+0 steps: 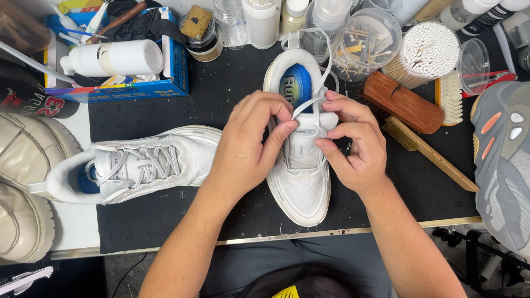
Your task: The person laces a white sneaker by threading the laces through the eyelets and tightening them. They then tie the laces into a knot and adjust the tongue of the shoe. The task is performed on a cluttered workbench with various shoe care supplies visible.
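A white mesh sneaker stands on a black mat, toe toward me, its blue insole showing. My left hand rests on the shoe's left side and pinches a white lace at the tongue. My right hand holds the right side of the tongue, fingers bent around the lace. The lace loops up past the heel. The matching white sneaker, fully laced, lies on its side to the left of my left forearm.
Beige boots sit at the far left, a grey sneaker at the far right. Wooden brushes, a cotton swab tub, bottles and a blue box with a white bottle line the back.
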